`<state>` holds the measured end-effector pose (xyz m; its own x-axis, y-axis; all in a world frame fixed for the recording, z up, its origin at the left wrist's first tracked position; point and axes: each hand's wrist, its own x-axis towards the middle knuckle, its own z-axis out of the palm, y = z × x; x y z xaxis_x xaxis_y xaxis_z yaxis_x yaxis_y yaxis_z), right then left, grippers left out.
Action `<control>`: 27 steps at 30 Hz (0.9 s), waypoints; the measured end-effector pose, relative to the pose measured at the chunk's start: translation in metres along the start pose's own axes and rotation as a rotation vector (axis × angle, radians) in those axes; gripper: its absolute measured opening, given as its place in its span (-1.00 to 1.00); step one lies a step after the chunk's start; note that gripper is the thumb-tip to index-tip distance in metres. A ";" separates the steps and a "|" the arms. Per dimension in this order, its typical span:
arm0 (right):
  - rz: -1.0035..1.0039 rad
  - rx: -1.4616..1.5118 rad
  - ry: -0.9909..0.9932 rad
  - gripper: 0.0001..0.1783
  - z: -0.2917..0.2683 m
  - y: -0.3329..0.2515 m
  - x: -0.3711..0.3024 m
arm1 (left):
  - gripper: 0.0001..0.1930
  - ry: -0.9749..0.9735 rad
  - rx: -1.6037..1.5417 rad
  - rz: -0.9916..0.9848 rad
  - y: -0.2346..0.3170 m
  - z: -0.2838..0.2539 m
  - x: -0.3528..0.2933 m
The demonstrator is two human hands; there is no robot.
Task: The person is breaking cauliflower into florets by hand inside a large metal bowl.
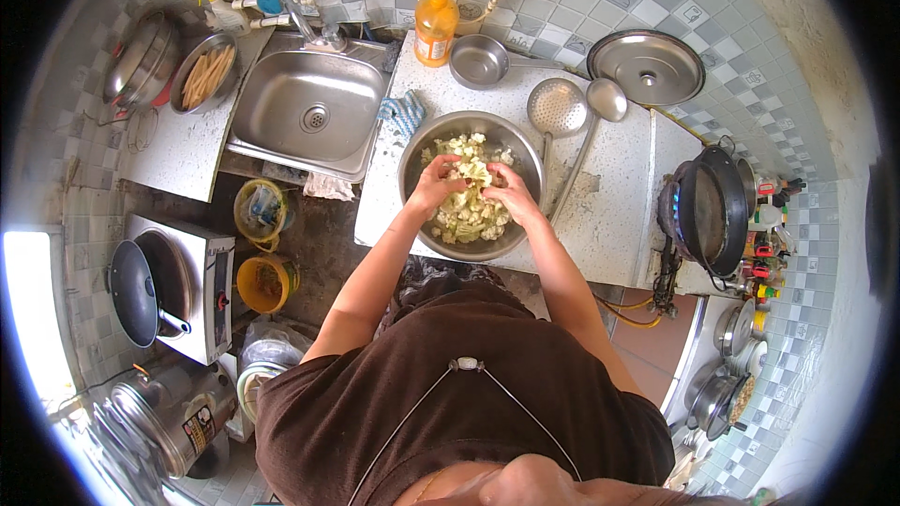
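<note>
Left hand [435,186] and right hand [510,193] on cauliflower pieces [473,211] in steel bowl [534,165], on desk [609,245]; grip unclear. Sink [281,103] left of bowl; skimmer [556,106], ladle [607,99] right; black pan [712,211] further right.

Cauliflower [469,213] in bowl [531,173]; sink [305,89] left, ladle [608,100] right, wok [711,211] farther right.

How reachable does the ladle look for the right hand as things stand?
Probably yes: the right hand is at the cauliflower in the steel bowl, with only the rim and the skimmer lying between it and the ladle, whose handle looks mostly uncovered.
</note>
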<state>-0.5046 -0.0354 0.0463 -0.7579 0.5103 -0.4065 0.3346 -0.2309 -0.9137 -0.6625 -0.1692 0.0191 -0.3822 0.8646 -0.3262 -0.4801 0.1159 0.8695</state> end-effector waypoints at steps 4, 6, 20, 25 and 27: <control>-0.065 0.135 -0.001 -0.44 -0.003 0.006 -0.008 | -0.60 0.072 -0.226 0.055 -0.003 -0.005 -0.005; -0.019 0.235 -0.010 -0.45 -0.007 0.008 -0.012 | -0.63 0.130 -0.206 0.060 -0.012 -0.012 -0.004; 0.069 0.639 0.019 -0.58 -0.009 0.002 -0.030 | -0.38 0.254 1.020 0.474 0.010 0.022 -0.043; 0.025 0.543 0.026 -0.72 0.000 0.016 -0.030 | -0.28 0.022 0.484 0.273 -0.002 0.031 -0.038; 0.034 0.514 0.058 -0.75 -0.002 0.021 -0.029 | -0.31 -0.055 0.296 0.233 -0.005 0.027 -0.036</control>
<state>-0.4752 -0.0534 0.0390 -0.7142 0.5371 -0.4489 0.0293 -0.6178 -0.7858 -0.6245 -0.1880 0.0366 -0.4078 0.9083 -0.0934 -0.1330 0.0421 0.9902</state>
